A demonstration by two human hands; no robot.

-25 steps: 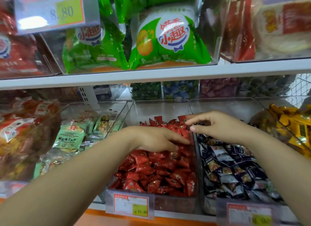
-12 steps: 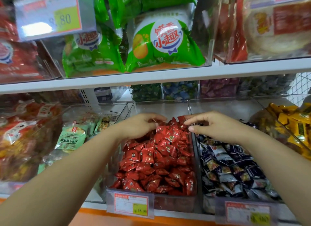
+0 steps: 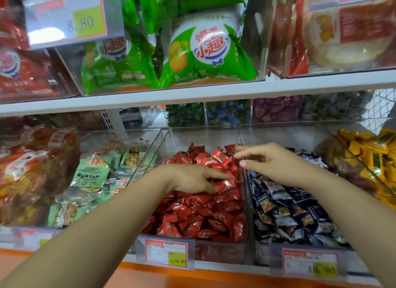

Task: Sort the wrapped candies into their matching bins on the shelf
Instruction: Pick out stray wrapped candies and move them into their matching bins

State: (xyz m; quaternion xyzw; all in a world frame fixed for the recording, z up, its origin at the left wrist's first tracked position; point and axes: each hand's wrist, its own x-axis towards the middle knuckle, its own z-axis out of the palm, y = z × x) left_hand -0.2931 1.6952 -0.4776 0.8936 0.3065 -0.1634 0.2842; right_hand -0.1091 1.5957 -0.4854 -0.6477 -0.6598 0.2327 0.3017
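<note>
A clear bin (image 3: 203, 135) in the middle of the lower shelf holds a heap of red wrapped candies (image 3: 199, 219). My left hand (image 3: 192, 179) lies flat on the heap, fingers straight and pointing right. Beside it on the right, another clear bin (image 3: 278, 133) is filled with dark blue and white wrapped candies (image 3: 289, 212). My right hand (image 3: 270, 161) hovers over the divider between the two bins, fingers loosely curved. Its index fingertip touches a red candy at the back of the heap, and I see nothing held in it.
Yellow wrapped candies (image 3: 372, 154) fill a bin at far right. Pale green snack packs (image 3: 92, 174) lie in the bin to the left. Price tags (image 3: 167, 253) hang on the bin fronts. The upper shelf (image 3: 192, 96) carries big green bags close overhead.
My left hand has come from the back of the red bin forward and to the right, down onto the heap. The right hand has stayed over the divider.
</note>
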